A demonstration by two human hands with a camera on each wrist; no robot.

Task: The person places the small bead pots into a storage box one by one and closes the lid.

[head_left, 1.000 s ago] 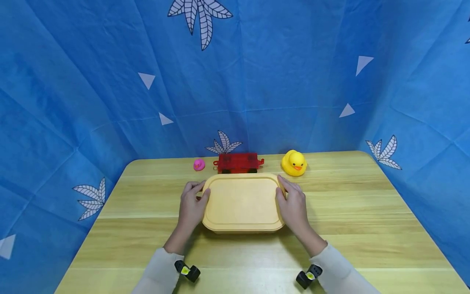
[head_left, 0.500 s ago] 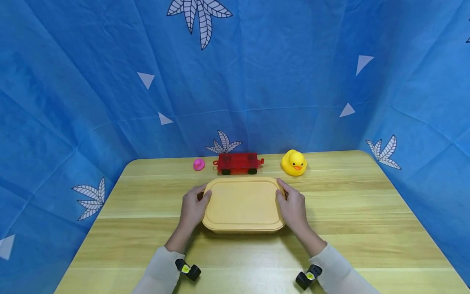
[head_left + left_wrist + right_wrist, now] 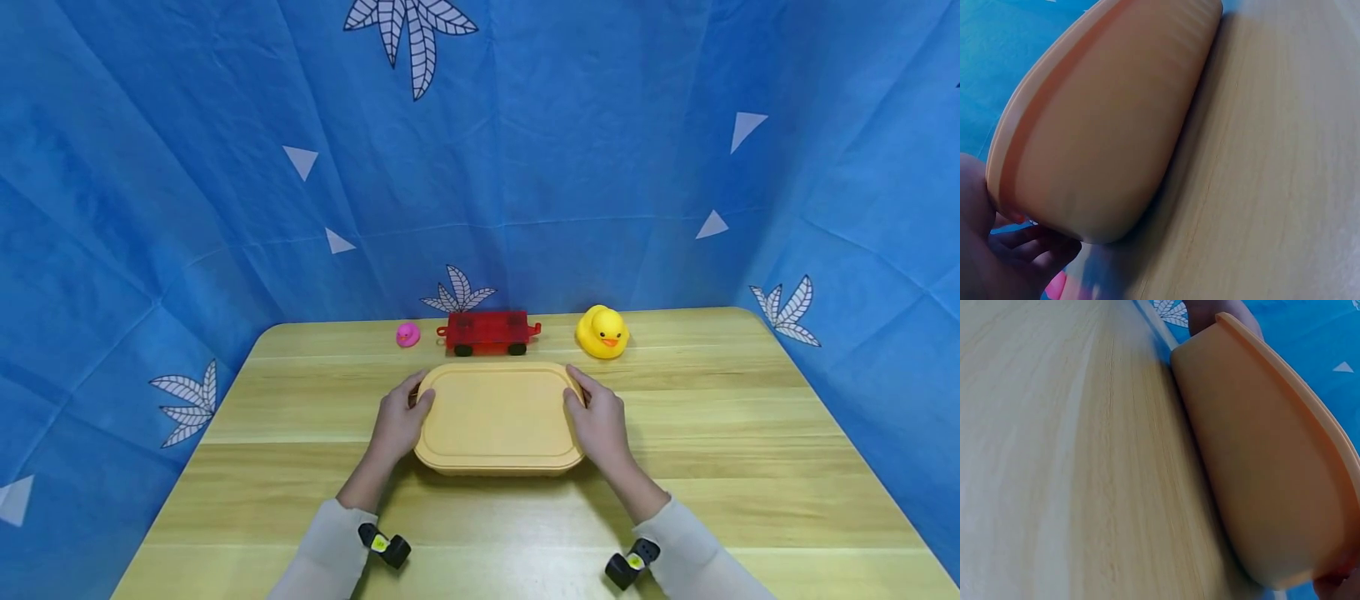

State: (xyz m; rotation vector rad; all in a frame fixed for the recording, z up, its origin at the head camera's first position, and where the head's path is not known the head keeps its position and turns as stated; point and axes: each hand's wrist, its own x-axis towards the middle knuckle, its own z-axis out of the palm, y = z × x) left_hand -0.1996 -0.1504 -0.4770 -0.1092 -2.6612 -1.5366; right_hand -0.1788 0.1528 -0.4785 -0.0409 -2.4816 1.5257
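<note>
A pale yellow-orange plastic box with a lid (image 3: 499, 417) is held level between my two hands at the middle of the table. My left hand (image 3: 397, 417) grips its left end, the thumb on the lid's edge and the fingers around the side under the rim. At the opposite end, my right hand (image 3: 600, 421) holds it the same way. In the left wrist view, the box's side wall (image 3: 1110, 125) shows, with curled fingers below the rim. The right wrist view shows the long wall (image 3: 1260, 444) close along the tabletop. What is inside is hidden.
Behind the box, a small pink duck (image 3: 408, 335), a red toy wagon (image 3: 489, 332) and a larger yellow duck (image 3: 602, 333) stand in a row near the far edge of the wooden table (image 3: 720, 417). A blue patterned cloth (image 3: 585, 150) hangs behind.
The lid's far edge has come down toward me, so the wagon's wheels now show. Both hands stay at the ends, with the left fingers shifted slightly.
</note>
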